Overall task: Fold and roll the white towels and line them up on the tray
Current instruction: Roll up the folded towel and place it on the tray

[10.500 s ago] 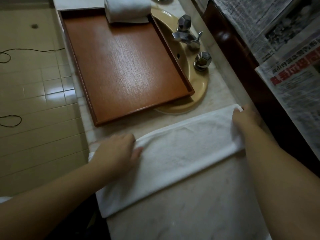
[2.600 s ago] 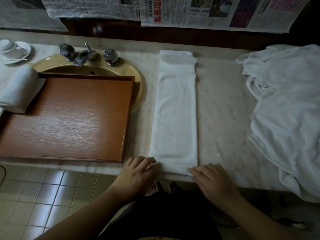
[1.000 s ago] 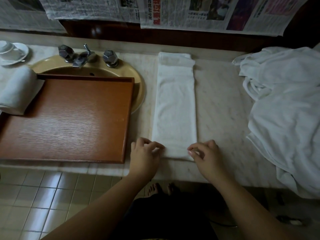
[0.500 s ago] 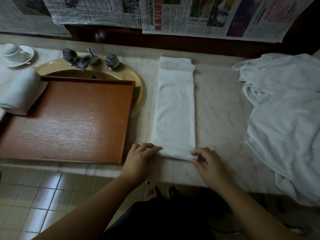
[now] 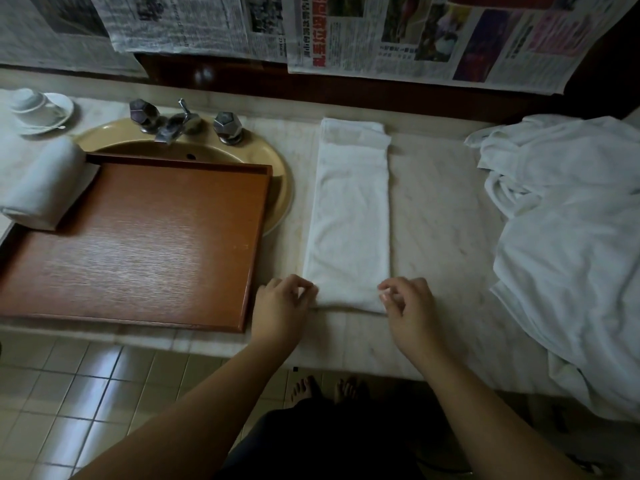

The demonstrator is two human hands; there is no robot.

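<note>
We see the folded towel (image 5: 349,216) lying as a long, narrow white strip on the pale marble worktop (image 5: 440,220), running from near the back wall toward the front edge. Its long sides are fairly straight, the far end shows stacked layers slightly out of line, and the near end is turned over into a low, thick roll that makes a rounded lip across its width. The cloth looks soft and faintly creased along its length.

Our left hand (image 5: 280,306) sits at the left corner of that rolled end, fingers curled with the tips on the cloth. Our right hand (image 5: 408,306) is at the right corner, fingers likewise curled and pinching the roll's edge.

Just left of the towel lies the wooden tray (image 5: 145,244), reddish-brown, set partly over the yellow sink (image 5: 277,188). One rolled towel (image 5: 45,181) already rests at the tray's far left corner, a plump cylinder lying tilted across the rim. Behind the tray stand the metal taps (image 5: 183,121), and a white cup and saucer (image 5: 38,110) sit at the far left of the worktop.

Well apart to the right, a heap of loose white towels (image 5: 568,237) spreads over the worktop and hangs past its front edge. Newspaper sheets (image 5: 381,39) cover the wall above.
</note>
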